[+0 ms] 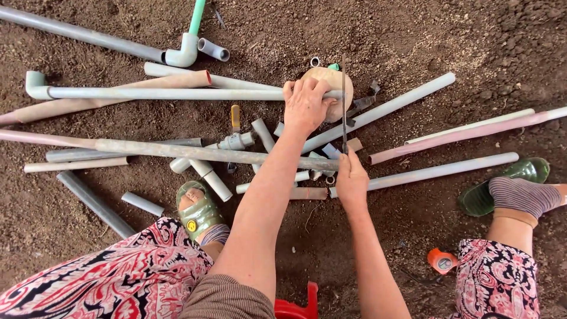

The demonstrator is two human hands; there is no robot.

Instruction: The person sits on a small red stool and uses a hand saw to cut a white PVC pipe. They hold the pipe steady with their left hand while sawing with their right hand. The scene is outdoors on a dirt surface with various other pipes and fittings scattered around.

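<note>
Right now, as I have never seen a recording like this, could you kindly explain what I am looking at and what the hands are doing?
There is one picture, taken from a camera worn on the person's head and looking down past their knees at bare soil. No machine is involved: both arms belong to that person.

The left hand presses a long grey pipe down against a rounded tan block. The right hand grips the near end of a thin saw blade, which crosses that pipe beside the left hand.

Many more grey and pinkish pipes, short offcuts and elbow fittings lie scattered on the soil. The person wears patterned trousers and green sandals. An orange tape measure lies near the right knee, and something red sits at the bottom edge.
</note>
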